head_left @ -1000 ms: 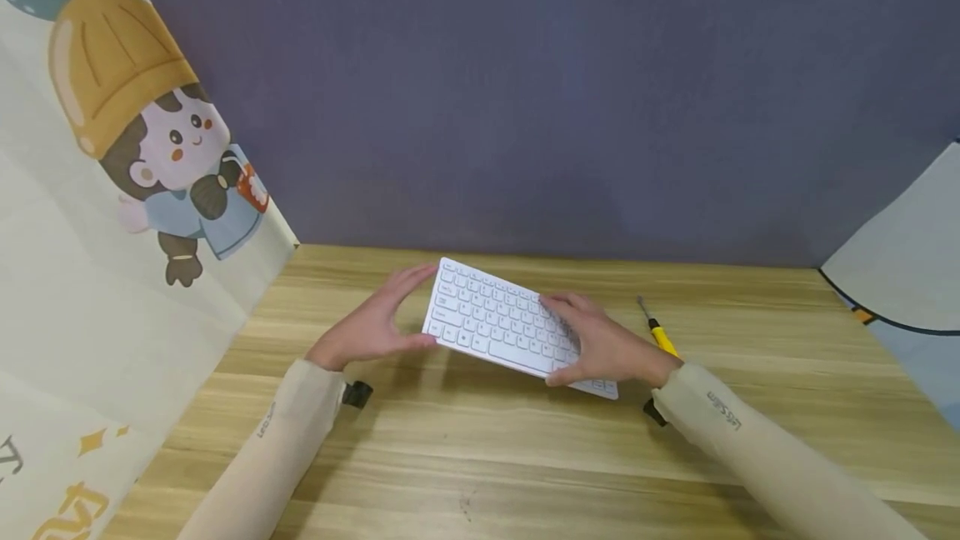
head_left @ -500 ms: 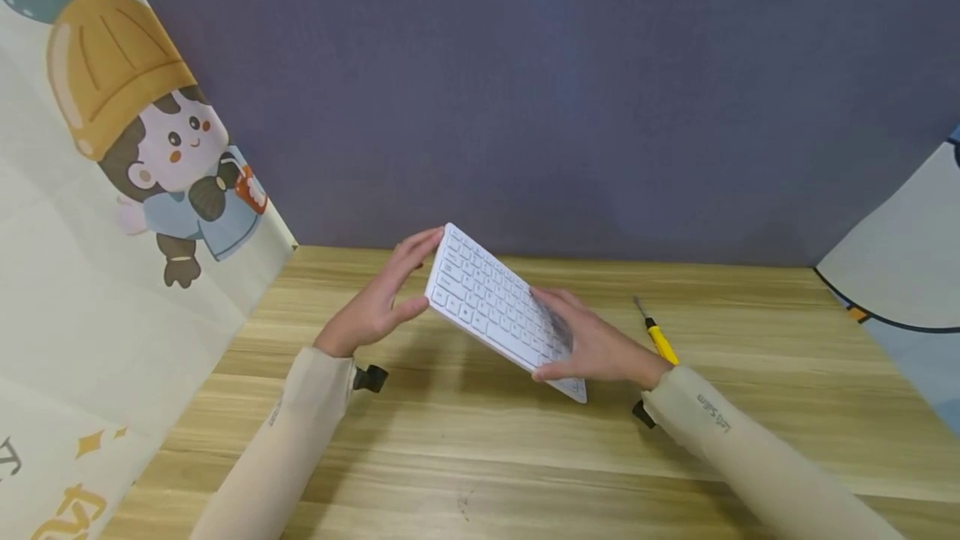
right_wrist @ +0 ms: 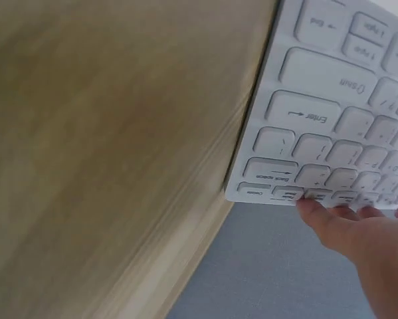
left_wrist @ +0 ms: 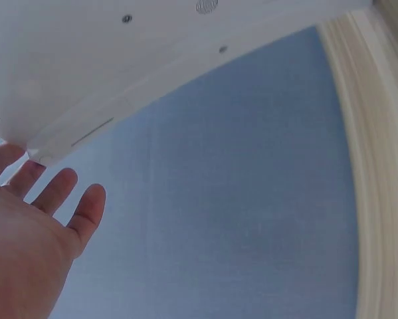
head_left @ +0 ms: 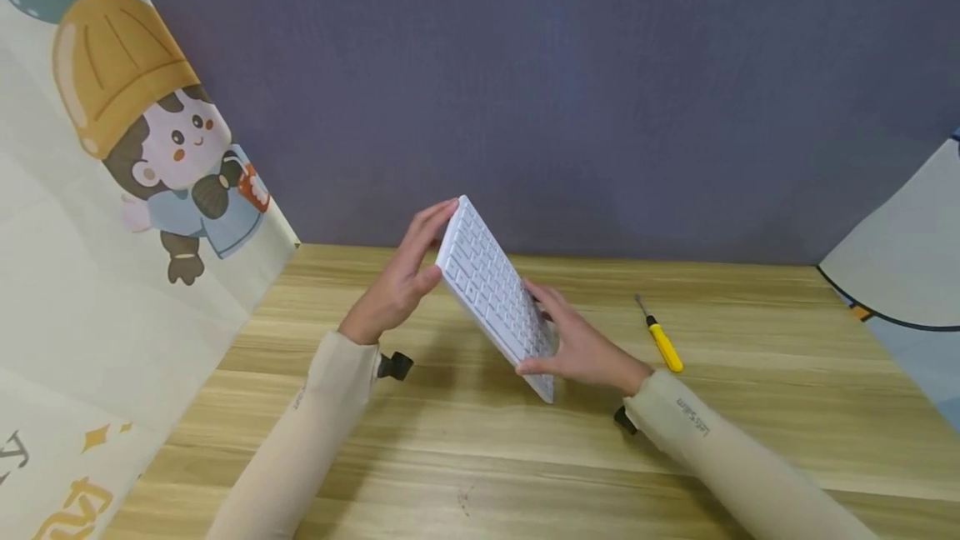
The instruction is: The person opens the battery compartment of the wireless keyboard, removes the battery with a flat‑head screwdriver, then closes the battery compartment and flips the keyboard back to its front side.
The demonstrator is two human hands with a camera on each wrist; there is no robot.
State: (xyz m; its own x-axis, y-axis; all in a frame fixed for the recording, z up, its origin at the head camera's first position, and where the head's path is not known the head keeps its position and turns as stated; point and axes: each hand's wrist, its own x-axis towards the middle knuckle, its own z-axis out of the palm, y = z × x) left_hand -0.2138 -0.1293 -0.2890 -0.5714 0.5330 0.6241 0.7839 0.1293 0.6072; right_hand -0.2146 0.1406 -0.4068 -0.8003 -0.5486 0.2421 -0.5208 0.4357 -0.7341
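Note:
A white keyboard [head_left: 491, 286] is held up over the table, steeply tilted with its left end high and its keys turned to the right. My left hand [head_left: 397, 286] holds that raised end between thumb and fingertips. Farther down, my right hand [head_left: 588, 344] grips the keyboard across its width, thumb on the near long edge and fingers on the far one. The left wrist view shows the keyboard's white underside [left_wrist: 105, 66] with small screws, fingertips at its corner. Enter, Shift and Backspace keys [right_wrist: 305, 109] face the right wrist camera.
On the wood-grain table [head_left: 450, 457], right of my right hand, lies a screwdriver [head_left: 663, 344] with a yellow handle. A dark grey-blue panel [head_left: 525, 90] stands along the table's back. A pale cartoon-printed sheet [head_left: 67, 315] covers the left side.
The keyboard has gone from a slight slant to a steep tilt, its left end rising with my left hand. My right hand has shifted left, and more of the screwdriver shows.

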